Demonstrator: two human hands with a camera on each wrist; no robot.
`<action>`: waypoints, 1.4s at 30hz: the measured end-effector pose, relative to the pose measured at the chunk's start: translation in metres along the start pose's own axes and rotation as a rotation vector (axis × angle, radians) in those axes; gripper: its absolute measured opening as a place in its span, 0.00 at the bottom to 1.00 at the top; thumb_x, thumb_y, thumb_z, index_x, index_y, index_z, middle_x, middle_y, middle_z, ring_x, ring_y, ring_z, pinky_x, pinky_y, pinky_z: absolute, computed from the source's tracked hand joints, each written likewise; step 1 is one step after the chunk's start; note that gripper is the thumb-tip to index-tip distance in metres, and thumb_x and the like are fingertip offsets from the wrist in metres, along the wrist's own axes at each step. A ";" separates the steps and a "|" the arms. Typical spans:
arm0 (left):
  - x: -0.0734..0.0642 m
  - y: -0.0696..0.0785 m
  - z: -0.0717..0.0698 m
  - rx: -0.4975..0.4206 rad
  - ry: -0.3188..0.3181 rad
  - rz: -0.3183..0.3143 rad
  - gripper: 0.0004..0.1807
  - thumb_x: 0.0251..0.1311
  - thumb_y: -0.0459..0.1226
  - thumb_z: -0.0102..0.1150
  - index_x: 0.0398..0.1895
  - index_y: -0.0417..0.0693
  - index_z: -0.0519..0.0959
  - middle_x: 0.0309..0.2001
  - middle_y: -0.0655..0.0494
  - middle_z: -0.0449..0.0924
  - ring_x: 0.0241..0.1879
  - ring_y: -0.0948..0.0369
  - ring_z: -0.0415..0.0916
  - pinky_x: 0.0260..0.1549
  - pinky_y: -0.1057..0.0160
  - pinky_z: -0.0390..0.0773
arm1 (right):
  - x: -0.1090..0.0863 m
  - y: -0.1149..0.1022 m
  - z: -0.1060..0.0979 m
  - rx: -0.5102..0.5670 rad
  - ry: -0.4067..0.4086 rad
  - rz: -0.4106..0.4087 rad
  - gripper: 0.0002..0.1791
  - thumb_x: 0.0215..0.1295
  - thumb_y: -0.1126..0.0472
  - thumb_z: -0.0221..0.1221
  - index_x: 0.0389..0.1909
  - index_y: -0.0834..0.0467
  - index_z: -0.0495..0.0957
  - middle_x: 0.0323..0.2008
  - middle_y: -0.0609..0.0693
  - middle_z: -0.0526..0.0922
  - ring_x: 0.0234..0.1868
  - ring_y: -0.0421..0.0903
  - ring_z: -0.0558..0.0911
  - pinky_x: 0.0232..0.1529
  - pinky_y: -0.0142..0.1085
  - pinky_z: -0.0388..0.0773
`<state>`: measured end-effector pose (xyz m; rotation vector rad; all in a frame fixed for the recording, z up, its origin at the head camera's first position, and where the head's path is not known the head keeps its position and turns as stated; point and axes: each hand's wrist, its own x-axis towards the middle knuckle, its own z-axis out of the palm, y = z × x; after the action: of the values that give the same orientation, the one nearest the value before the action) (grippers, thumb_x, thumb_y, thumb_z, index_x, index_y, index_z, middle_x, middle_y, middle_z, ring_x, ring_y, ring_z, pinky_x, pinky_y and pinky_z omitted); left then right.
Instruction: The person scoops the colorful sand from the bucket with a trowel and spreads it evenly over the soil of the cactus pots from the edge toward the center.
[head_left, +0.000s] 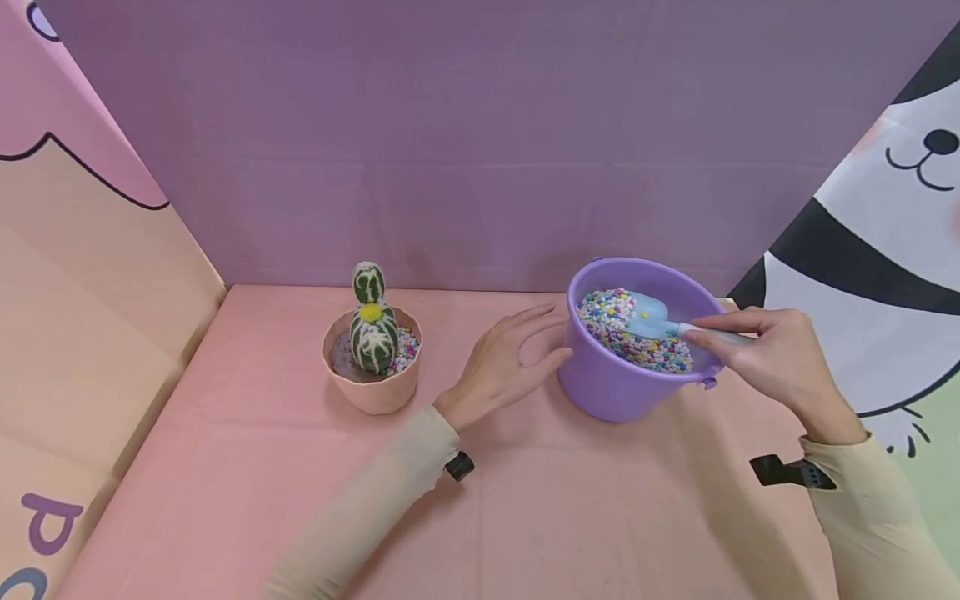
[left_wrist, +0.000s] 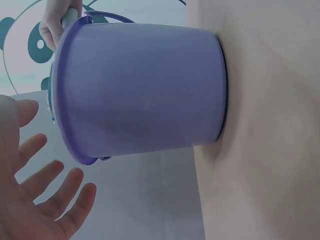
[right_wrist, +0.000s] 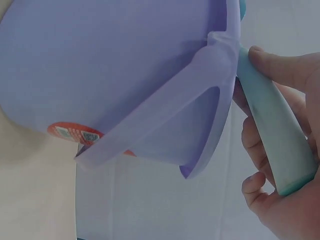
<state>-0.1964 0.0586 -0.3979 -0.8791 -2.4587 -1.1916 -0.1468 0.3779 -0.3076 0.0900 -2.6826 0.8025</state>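
Observation:
A purple bucket (head_left: 618, 392) stands on the right of the table, holding many small multicoloured beads (head_left: 645, 350). My right hand (head_left: 780, 358) grips the handle of a light blue scoop (head_left: 651, 315), whose blade is inside the bucket with white and coloured beads at its tip. In the right wrist view the scoop's handle (right_wrist: 277, 130) lies between thumb and curled fingers. Just left of the bucket is my left hand (head_left: 510, 358), its fingers spread and holding nothing. The left wrist view shows those fingers (left_wrist: 52, 185) beside the bucket's rim.
To the left stands a peach-coloured pot (head_left: 375, 396) with a green-and-white cactus (head_left: 373, 337) and some beads in it. The pink table (head_left: 525, 517) ends at a purple backdrop (head_left: 480, 150). A panda-printed panel (head_left: 892, 275) rises on the right.

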 end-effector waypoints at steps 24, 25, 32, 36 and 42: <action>-0.061 -0.012 -0.044 -0.019 -0.050 0.060 0.21 0.62 0.53 0.63 0.58 0.65 0.79 0.65 0.69 0.74 0.51 0.67 0.79 0.51 0.64 0.79 | -0.009 -0.025 0.011 0.053 0.014 0.005 0.13 0.53 0.45 0.73 0.35 0.47 0.90 0.25 0.30 0.83 0.22 0.34 0.82 0.21 0.29 0.75; -0.064 -0.014 -0.047 -0.034 -0.048 0.058 0.21 0.62 0.52 0.63 0.58 0.65 0.79 0.65 0.69 0.74 0.51 0.67 0.79 0.51 0.63 0.79 | -0.009 -0.026 0.012 0.065 0.005 0.009 0.13 0.53 0.45 0.73 0.35 0.48 0.90 0.26 0.31 0.83 0.20 0.37 0.82 0.19 0.31 0.77; -0.088 -0.029 -0.073 -0.038 0.007 0.057 0.19 0.61 0.48 0.65 0.55 0.62 0.81 0.62 0.64 0.77 0.47 0.66 0.79 0.45 0.62 0.81 | -0.011 -0.037 0.020 0.089 0.042 -0.094 0.08 0.50 0.51 0.76 0.31 0.45 0.90 0.29 0.39 0.84 0.34 0.33 0.76 0.24 0.25 0.75; -0.099 -0.038 -0.087 -0.020 0.058 0.094 0.16 0.59 0.45 0.68 0.51 0.60 0.82 0.54 0.63 0.82 0.44 0.66 0.80 0.41 0.64 0.81 | -0.013 -0.042 0.028 0.080 0.081 -0.165 0.08 0.47 0.54 0.77 0.30 0.43 0.91 0.26 0.40 0.86 0.36 0.30 0.75 0.29 0.20 0.70; -0.116 -0.052 -0.108 -0.042 0.063 0.140 0.14 0.58 0.42 0.70 0.47 0.64 0.83 0.47 0.68 0.83 0.46 0.69 0.79 0.46 0.67 0.80 | -0.014 -0.050 0.039 0.114 0.082 -0.212 0.09 0.44 0.57 0.79 0.29 0.45 0.91 0.22 0.38 0.84 0.24 0.31 0.75 0.24 0.25 0.67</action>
<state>-0.1410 -0.0971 -0.4184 -0.9909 -2.2896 -1.2063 -0.1373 0.3142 -0.3167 0.3548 -2.4978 0.8698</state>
